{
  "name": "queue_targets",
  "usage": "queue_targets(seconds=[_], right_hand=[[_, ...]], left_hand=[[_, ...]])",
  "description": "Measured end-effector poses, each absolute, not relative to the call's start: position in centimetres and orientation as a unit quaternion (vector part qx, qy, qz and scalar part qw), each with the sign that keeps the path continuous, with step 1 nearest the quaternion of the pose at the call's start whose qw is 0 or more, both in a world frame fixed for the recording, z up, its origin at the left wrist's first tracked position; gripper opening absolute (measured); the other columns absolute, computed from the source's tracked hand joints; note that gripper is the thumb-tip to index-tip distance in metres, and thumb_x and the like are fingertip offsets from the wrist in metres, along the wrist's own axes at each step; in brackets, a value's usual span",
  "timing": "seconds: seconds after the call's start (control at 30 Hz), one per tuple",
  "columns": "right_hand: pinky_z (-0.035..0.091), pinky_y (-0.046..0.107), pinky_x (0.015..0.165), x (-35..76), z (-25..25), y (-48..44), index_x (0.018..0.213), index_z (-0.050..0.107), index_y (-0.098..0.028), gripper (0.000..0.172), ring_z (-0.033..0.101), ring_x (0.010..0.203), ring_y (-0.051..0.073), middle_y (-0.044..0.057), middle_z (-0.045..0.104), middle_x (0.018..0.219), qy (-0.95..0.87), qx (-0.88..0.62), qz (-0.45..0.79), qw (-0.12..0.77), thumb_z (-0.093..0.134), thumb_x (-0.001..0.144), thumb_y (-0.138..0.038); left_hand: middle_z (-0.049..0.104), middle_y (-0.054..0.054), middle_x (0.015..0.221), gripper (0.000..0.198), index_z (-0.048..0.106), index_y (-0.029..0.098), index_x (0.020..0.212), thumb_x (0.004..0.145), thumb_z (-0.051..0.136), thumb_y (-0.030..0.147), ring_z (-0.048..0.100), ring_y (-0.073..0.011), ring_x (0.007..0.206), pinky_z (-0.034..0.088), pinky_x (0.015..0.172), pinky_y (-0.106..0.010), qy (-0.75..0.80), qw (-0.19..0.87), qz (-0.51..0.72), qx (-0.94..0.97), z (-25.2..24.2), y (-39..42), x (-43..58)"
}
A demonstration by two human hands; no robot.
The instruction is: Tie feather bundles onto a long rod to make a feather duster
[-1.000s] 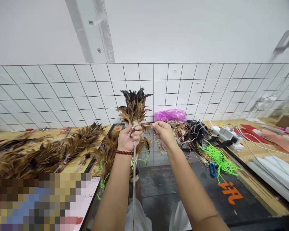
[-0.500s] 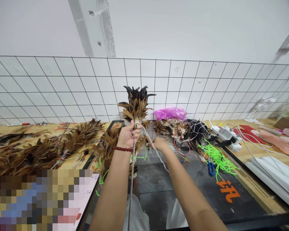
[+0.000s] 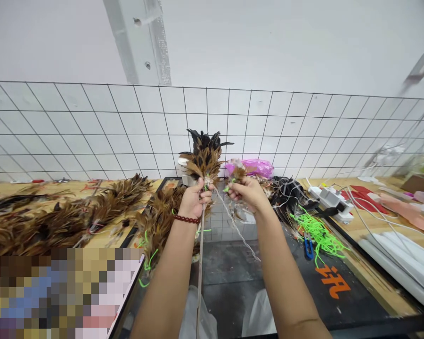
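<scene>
My left hand (image 3: 193,200) is closed around a feather duster (image 3: 205,157) just below its head of brown and black feathers. Its thin stick (image 3: 200,268) runs down toward me between my forearms. From the binding, a twisted whitish cord (image 3: 237,228) slants down to the right. Pinched in my right hand (image 3: 250,194) is a small tuft of brown feathers (image 3: 239,173), blurred, with a bit of green string at its base. This tuft is to the right of the duster, apart from it. Brown feathers (image 3: 166,207) lie on the table behind my left arm.
Right of my hands are black feathers (image 3: 291,197), a pink plastic bag (image 3: 259,167), green strings (image 3: 320,230), and blue-handled snips (image 3: 308,246). White power adapters (image 3: 334,197) and rolls (image 3: 399,263) stand farther right. Feather lengths (image 3: 116,202) cover the left side. A wire grid (image 3: 127,122) backs the table.
My right hand has come up from the table beyond the cord with a tuft of feathers in its fingers. The duster in my left hand has shifted slightly right.
</scene>
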State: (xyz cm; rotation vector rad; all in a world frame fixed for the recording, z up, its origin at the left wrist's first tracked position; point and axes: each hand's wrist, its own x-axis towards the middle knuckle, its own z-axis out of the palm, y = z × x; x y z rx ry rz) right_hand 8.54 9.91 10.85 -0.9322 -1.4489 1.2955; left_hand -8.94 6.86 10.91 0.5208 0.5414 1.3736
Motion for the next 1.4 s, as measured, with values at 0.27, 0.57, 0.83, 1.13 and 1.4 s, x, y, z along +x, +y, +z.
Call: queue_targets(seconds=[0.27,0.57,0.83,1.13,1.4], right_hand=[[0.036,0.022,0.051,3.9,10.3,8.4,0.055,0.06,-0.014,0.032,0.046,0.051,0.009,-0.002,0.055,0.053,-0.616,-0.353,0.438,0.551,0.072,0.06,-0.043],[0.039,0.024,0.057,2.0,9.1,8.6,0.064,0.066,-0.016,0.025,0.046,0.058,0.011,-0.002,0.051,0.059,-0.557,-0.364,0.396,0.633,0.071,0.061,-0.04],[0.045,0.026,0.059,1.2,9.2,8.1,0.075,0.061,-0.016,0.031,0.053,0.064,0.013,0.0,0.059,0.071,-0.451,-0.325,0.478,0.68,0.073,0.056,-0.038],[0.039,0.023,0.051,2.1,10.7,7.5,0.067,0.061,-0.015,0.024,0.047,0.054,0.009,-0.004,0.057,0.06,-0.405,-0.286,0.552,0.671,0.073,0.05,-0.026],[0.044,0.029,0.07,5.7,12.0,7.7,0.09,0.069,-0.017,0.022,0.051,0.07,0.015,0.002,0.058,0.075,-0.598,-0.349,0.303,0.655,0.06,0.071,-0.025]], left_hand=[[0.041,0.005,0.046,0.025,0.048,0.013,0.065,0.08,0.064,0.024,0.032,-0.0022,0.032,0.018,0.03,-0.013,0.312,0.61,0.676,0.272,10.2,7.4,-6.5],[0.041,0.007,0.048,0.022,0.047,0.015,0.068,0.082,0.063,0.023,0.033,-0.0018,0.033,0.02,0.032,-0.013,0.3,0.595,0.703,0.251,10.9,7.0,-6.4],[0.042,0.007,0.052,0.034,0.046,0.015,0.071,0.075,0.07,0.039,0.037,-0.0016,0.037,0.024,0.035,-0.012,0.314,0.572,0.694,0.304,11.2,6.1,-5.8],[0.046,0.007,0.066,0.051,0.048,0.016,0.084,0.057,0.083,0.041,0.038,0.0003,0.044,0.028,0.038,-0.011,0.286,0.596,0.627,0.411,11.0,5.5,-6.1],[0.046,0.005,0.069,0.048,0.042,0.016,0.081,0.063,0.079,0.042,0.034,0.0011,0.045,0.023,0.04,-0.01,0.295,0.589,0.619,0.428,11.0,5.6,-6.4]])
